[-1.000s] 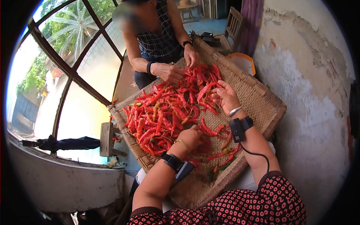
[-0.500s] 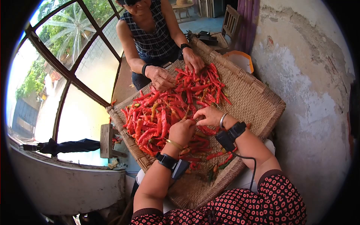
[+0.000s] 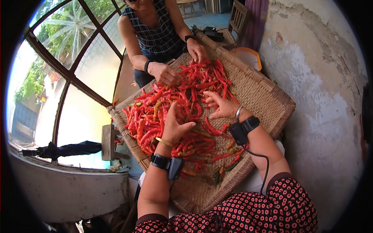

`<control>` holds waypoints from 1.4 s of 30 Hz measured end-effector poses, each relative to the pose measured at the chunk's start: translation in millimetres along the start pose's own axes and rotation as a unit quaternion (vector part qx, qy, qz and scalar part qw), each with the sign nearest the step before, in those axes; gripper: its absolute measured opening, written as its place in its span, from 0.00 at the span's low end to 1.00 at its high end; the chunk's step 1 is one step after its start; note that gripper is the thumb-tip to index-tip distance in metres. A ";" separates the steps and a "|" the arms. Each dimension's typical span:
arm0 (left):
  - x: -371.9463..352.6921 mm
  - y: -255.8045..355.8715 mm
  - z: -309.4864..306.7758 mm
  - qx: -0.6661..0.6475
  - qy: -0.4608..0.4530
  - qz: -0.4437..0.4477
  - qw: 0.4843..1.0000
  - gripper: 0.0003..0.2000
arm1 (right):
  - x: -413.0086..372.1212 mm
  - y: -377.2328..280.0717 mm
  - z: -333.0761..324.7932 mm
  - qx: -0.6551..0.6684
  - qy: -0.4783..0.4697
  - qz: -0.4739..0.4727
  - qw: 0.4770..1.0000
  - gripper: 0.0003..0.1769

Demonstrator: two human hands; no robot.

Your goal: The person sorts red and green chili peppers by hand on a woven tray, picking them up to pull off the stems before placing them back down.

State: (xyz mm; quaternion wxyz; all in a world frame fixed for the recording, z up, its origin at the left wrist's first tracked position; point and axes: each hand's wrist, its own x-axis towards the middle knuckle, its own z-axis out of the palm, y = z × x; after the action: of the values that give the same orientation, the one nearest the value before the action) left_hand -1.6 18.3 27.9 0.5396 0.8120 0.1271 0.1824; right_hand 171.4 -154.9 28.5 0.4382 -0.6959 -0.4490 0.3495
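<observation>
A heap of red chili peppers (image 3: 145, 118) lies on a shallow woven tray (image 3: 258, 95). Over the middle of the heap is my left hand (image 3: 175, 125), thumb spread from the fingers, with nothing visible in it. My right hand (image 3: 222, 105) is at the right side of the heap, fingers apart and slightly curled, holding nothing that shows. Red peppers lie between and below the two hands. A few green and orange peppers (image 3: 220, 171) rest toward the tray's near edge.
Across the tray a person (image 3: 153, 39) in a checked top has both hands on the far peppers. A window is at the left, with a folded dark umbrella (image 3: 74, 149) by a wooden stool (image 3: 108, 142). A worn wall (image 3: 307, 97) stands at the right.
My hands were close together, fingertips pinched over the heap. They have moved apart and opened, the left to the left and the right slightly up and right.
</observation>
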 end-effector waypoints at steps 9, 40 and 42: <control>-0.2 -11.8 1.8 0.016 -0.006 0.002 1.000 0.49 | 5.1 2.1 11.5 0.027 -0.021 0.008 0.999 0.59; -0.2 -21.6 5.7 0.029 -0.010 0.019 0.999 0.48 | 6.8 13.4 8.2 0.059 -0.002 0.015 0.998 0.58; -1.6 -20.5 4.9 0.024 -0.009 0.013 1.000 0.48 | 6.8 14.7 8.7 0.059 -0.003 0.021 0.998 0.58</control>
State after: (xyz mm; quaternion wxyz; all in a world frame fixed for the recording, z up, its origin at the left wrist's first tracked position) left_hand -1.2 21.5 7.0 0.5190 0.8277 0.1163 0.1787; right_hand 170.8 -149.1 11.0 0.4695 -0.6770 -0.4141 0.3870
